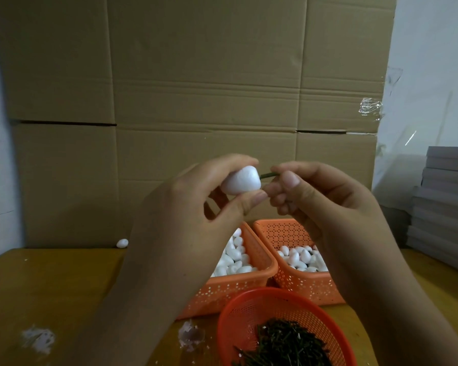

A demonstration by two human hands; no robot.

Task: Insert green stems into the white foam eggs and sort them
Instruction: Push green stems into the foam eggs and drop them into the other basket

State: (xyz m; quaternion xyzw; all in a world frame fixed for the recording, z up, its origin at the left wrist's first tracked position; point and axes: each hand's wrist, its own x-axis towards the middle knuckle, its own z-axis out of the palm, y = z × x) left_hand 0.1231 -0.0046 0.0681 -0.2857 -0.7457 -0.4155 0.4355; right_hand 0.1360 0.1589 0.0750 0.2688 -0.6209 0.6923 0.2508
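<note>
**Operator:** Foam egg is held in front of me above the baskets, pinched between thumb and curled fingers of my left hand. My right hand pinches the green stem between thumb and forefinger, its tip at the narrow end of the egg.

**Trainee:** How should the step be done?

**Operator:** Keep the stem in line with the egg's long axis. Grip it close to the foam so it should not bend. Push straight, without twisting; hold the egg only firmly enough to resist, since foam likely dents.

**Trainee:** And the supplies?

**Operator:** Below my hands, two orange baskets stand side by side on the table: the left basket and right basket, both holding white eggs. Nearest me, a round red basket holds loose stems. One stray egg lies by the cardboard boxes.
</note>
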